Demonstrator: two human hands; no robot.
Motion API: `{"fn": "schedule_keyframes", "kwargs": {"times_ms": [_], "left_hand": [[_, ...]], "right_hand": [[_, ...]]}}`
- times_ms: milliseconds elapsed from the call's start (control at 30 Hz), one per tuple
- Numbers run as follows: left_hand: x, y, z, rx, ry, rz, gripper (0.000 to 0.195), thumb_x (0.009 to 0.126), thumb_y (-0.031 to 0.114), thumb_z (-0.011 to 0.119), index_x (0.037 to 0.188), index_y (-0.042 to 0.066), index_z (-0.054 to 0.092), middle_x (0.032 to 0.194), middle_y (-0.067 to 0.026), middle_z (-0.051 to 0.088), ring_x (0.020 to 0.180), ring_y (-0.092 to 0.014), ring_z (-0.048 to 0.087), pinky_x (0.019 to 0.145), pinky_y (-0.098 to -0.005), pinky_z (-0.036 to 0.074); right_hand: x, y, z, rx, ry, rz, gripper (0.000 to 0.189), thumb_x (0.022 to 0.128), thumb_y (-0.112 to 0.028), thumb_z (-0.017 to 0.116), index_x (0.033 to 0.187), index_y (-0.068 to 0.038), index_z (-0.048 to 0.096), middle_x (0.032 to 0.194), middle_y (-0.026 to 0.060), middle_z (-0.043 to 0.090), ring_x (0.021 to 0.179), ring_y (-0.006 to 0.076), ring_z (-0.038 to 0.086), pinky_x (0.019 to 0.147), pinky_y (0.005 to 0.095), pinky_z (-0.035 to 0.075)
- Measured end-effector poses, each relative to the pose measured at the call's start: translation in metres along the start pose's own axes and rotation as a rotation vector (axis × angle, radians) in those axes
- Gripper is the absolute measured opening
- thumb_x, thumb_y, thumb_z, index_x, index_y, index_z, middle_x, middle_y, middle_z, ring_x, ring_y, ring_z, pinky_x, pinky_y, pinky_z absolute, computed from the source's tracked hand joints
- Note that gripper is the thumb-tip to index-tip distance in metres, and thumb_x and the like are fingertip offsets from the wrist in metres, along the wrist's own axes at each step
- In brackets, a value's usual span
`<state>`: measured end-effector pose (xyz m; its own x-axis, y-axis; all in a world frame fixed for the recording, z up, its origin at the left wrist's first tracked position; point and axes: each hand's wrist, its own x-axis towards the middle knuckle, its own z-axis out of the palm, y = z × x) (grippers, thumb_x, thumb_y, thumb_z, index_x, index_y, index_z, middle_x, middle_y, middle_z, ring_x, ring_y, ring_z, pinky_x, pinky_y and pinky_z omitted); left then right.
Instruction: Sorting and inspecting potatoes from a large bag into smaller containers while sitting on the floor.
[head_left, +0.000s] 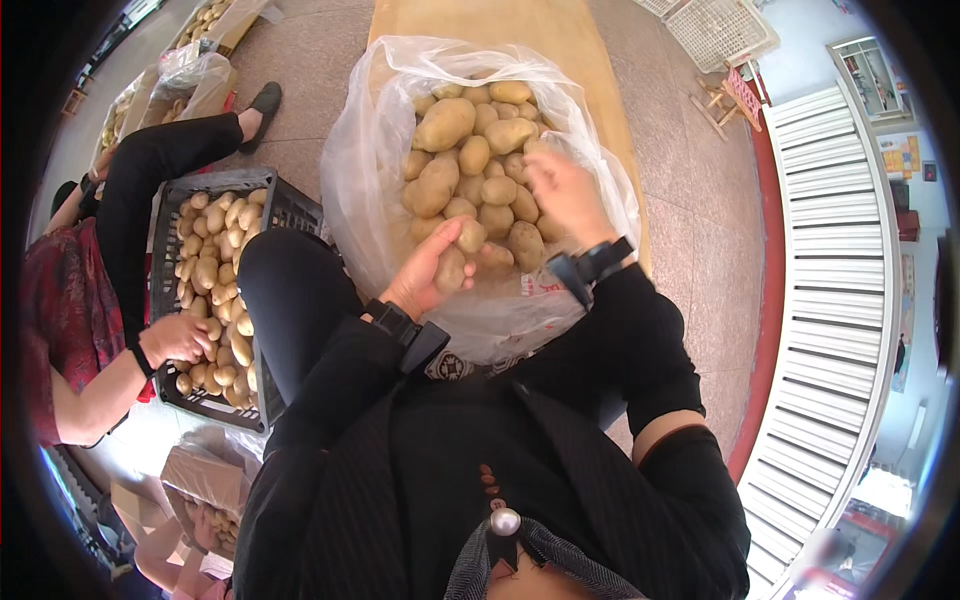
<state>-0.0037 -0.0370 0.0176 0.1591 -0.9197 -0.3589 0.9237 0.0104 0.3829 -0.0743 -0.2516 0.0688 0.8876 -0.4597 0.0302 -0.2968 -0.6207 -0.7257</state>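
Observation:
My left hand (424, 274) curls around two potatoes, one small potato (471, 235) at the fingertips and another potato (450, 271) against the palm. In front of me a clear plastic bag (360, 187) lies spread with its mouth wide, and loose potatoes (437, 182) fill it. Motion blurs my right hand (568, 191) over the bag's right side. Its fingers bend down close to the potatoes there, and whether they grip one cannot be seen. Some red print shows through the near plastic.
To the left stands a black plastic crate (271, 217) of smaller potatoes, where another person's hand (176, 341) reaches in. Beneath the bag runs a cardboard sheet (480, 19). A white radiator (829, 300) lines the right wall. More potato boxes (202, 480) stand at lower left, beside another person.

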Motion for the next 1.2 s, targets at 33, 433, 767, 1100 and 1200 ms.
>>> {"fn": "schedule_keyframes", "kwargs": {"times_ms": [33, 433, 767, 1100, 1200], "left_hand": [[0.0, 0.0, 0.001, 0.021, 0.023, 0.023, 0.039, 0.087, 0.035, 0.045, 0.119, 0.014, 0.037, 0.097, -0.0116, 0.053, 0.063, -0.014, 0.05, 0.053, -0.0299, 0.043], [0.0, 0.008, 0.009, 0.001, -0.011, 0.07, 0.055, 0.08, 0.016, 0.048, 0.13, 0.017, 0.024, 0.108, -0.0151, 0.047, 0.084, -0.023, 0.053, 0.057, -0.0311, 0.044], [0.006, 0.009, 0.011, -0.051, -0.001, 0.038, 0.054, 0.079, 0.017, 0.049, 0.128, 0.017, 0.026, 0.109, -0.0152, 0.047, 0.087, -0.025, 0.053, 0.058, -0.0318, 0.044], [0.008, 0.016, 0.01, -0.095, 0.012, 0.077, 0.05, 0.08, 0.019, 0.049, 0.125, 0.015, 0.028, 0.107, -0.0178, 0.046, 0.081, -0.023, 0.054, 0.058, -0.0317, 0.045], [0.009, 0.019, 0.01, -0.115, 0.022, 0.086, 0.048, 0.08, 0.018, 0.049, 0.124, 0.014, 0.029, 0.106, -0.0186, 0.047, 0.079, -0.023, 0.054, 0.058, -0.0317, 0.046]], "right_hand": [[0.012, 0.015, -0.009, -0.005, 0.097, 0.011, 0.025, 0.079, -0.018, 0.052, 0.103, -0.012, 0.056, 0.102, 0.0184, 0.056, 0.087, 0.0291, 0.057, 0.073, 0.0344, 0.045], [0.045, 0.126, -0.026, -0.592, -0.089, 0.174, 0.037, 0.073, -0.003, 0.046, 0.109, 0.003, 0.048, 0.132, 0.0236, 0.029, 0.118, 0.0344, 0.035, 0.095, 0.0378, 0.033], [0.067, 0.096, -0.039, -0.719, 0.255, 0.211, 0.025, 0.073, -0.007, 0.049, 0.096, -0.003, 0.053, 0.113, 0.0194, 0.048, 0.093, 0.0341, 0.054, 0.078, 0.0395, 0.044], [0.111, 0.122, 0.006, -0.49, 0.169, -0.141, 0.032, 0.076, -0.008, 0.046, 0.108, -0.012, 0.053, 0.119, 0.0194, 0.043, 0.106, 0.0359, 0.044, 0.087, 0.0381, 0.039], [0.117, 0.136, 0.006, -0.475, 0.155, -0.046, 0.035, 0.078, -0.009, 0.045, 0.113, -0.013, 0.05, 0.123, 0.0237, 0.038, 0.11, 0.0372, 0.041, 0.09, 0.0386, 0.038]]}}
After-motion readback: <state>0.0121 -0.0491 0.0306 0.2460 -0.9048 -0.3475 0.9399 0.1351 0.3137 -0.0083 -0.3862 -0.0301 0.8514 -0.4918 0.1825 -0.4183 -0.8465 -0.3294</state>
